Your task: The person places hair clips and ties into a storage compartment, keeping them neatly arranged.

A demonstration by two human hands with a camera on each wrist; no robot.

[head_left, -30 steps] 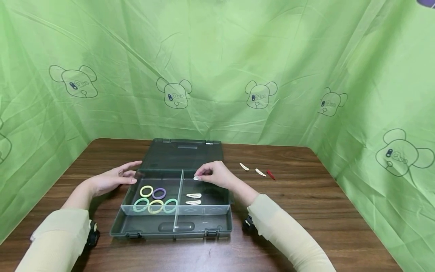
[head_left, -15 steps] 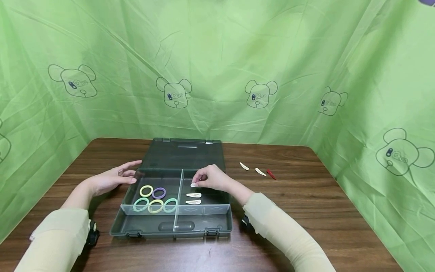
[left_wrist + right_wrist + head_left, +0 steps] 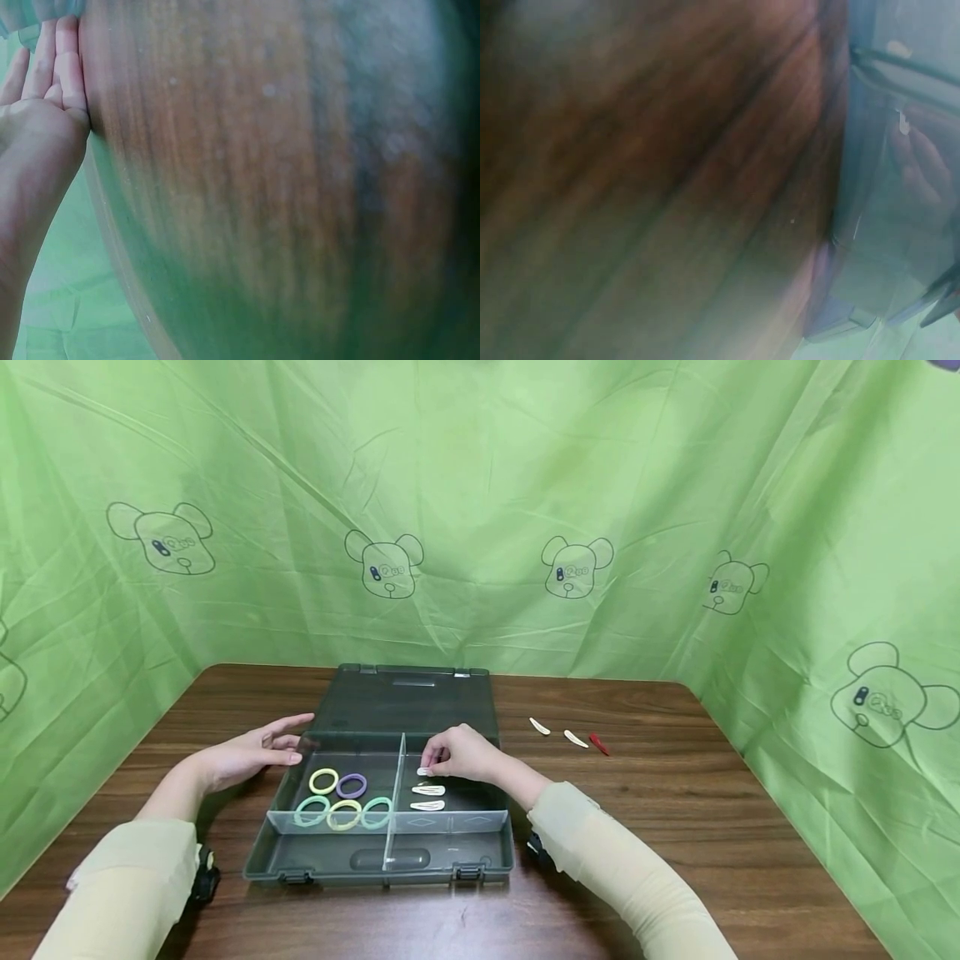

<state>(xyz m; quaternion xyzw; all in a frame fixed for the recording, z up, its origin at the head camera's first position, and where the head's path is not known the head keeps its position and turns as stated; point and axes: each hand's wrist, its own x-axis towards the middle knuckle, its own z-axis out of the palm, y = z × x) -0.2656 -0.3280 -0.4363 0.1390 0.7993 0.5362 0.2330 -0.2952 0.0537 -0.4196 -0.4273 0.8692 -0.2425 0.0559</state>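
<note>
My right hand [image 3: 467,755] reaches into the back right compartment of a grey see-through box [image 3: 315,849] and pinches a small white hair clip [image 3: 424,772] just above its floor. Nearer to me in that compartment lie two more white snap clips, one hair clip [image 3: 428,791] behind the other hair clip [image 3: 427,807]. Through the box wall, the right wrist view shows blurred fingers [image 3: 922,161]. Fingers loosely extended, my left hand [image 3: 243,758] touches the box's left edge. Several coloured hair ties, including a purple hair tie [image 3: 352,777], lie in the back left compartment.
Right of the box, on the wooden table [image 3: 630,827], lie a white clip [image 3: 539,727], another white clip [image 3: 576,739] and a red clip [image 3: 598,744]. The box lid [image 3: 405,702] is folded back flat behind. Green cloth [image 3: 480,510] surrounds the table.
My right hand has moved down and slightly toward me, lowering the pinched hair clip close to the two lying clips. The left hand has stayed in place.
</note>
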